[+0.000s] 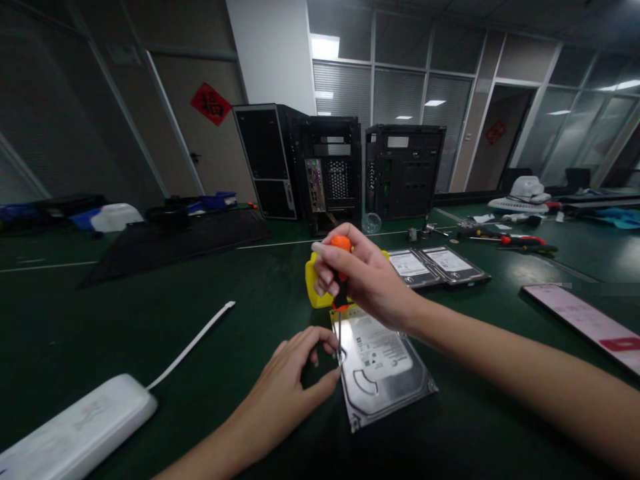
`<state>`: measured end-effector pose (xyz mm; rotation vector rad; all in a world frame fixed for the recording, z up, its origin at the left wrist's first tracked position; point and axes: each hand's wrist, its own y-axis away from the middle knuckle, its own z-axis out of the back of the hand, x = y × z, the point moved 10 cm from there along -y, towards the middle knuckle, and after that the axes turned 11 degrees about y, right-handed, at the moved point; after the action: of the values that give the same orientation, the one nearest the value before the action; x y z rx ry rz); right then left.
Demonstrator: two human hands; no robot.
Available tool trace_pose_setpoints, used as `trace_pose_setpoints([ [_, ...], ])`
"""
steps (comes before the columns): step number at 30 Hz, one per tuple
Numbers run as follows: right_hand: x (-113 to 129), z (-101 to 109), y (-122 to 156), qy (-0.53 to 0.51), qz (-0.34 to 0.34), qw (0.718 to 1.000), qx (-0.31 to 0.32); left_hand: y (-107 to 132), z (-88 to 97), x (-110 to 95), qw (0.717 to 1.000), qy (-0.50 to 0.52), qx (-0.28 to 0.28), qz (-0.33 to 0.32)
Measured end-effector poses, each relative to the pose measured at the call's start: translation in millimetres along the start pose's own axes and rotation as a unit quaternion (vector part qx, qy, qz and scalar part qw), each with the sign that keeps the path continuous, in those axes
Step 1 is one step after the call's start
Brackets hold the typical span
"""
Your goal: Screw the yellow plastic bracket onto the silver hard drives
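A silver hard drive [373, 383] lies label side up on the green tabletop. My right hand [363, 270] is closed around the orange and black handle of a screwdriver [341, 300], held upright. The shaft points down at the drive's left edge, where the tip meets a screw spot too small to make out. My left hand [293, 380] steadies that same edge, its fingers curled and its thumb on the near side of the tip. Partly hidden behind my right hand is a yellow holder [315, 287].
Two more hard drives [453, 265] lie behind my right wrist. At the right is a phone [585, 320], with pliers and screwdrivers [520, 241] farther back. A white power strip [80, 427] with its cable fills the near left. Black computer cases [270, 163] stand at the back.
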<state>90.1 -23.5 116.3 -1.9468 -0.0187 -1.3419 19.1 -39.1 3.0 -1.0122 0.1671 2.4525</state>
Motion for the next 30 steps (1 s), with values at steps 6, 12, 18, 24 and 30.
trace_pose_setpoints([
  [6, 1.3, -0.9, -1.0, 0.016, 0.002, 1.000, -0.001, 0.2, 0.2, -2.3, 1.000, -0.001, -0.001, -0.001],
  [12, 6.7, -8.0, 1.5, 0.039, -0.008, 0.998, 0.043, -0.1, 0.5, -3.8, 1.000, -0.003, -0.003, 0.005],
  [18, 5.0, -1.1, -1.5, 0.039, -0.002, 0.999, 0.032, 0.3, 1.7, -5.1, 1.000, -0.004, -0.006, 0.009],
  [24, 4.3, 0.3, -4.0, 0.041, 0.015, 0.998, 0.040, 1.0, 1.8, -7.7, 1.000, 0.003, 0.016, 0.020],
  [30, 5.4, -0.6, -2.1, 0.052, 0.015, 0.998, 0.030, 0.4, 1.7, -6.6, 1.000, -0.001, 0.011, 0.015],
])
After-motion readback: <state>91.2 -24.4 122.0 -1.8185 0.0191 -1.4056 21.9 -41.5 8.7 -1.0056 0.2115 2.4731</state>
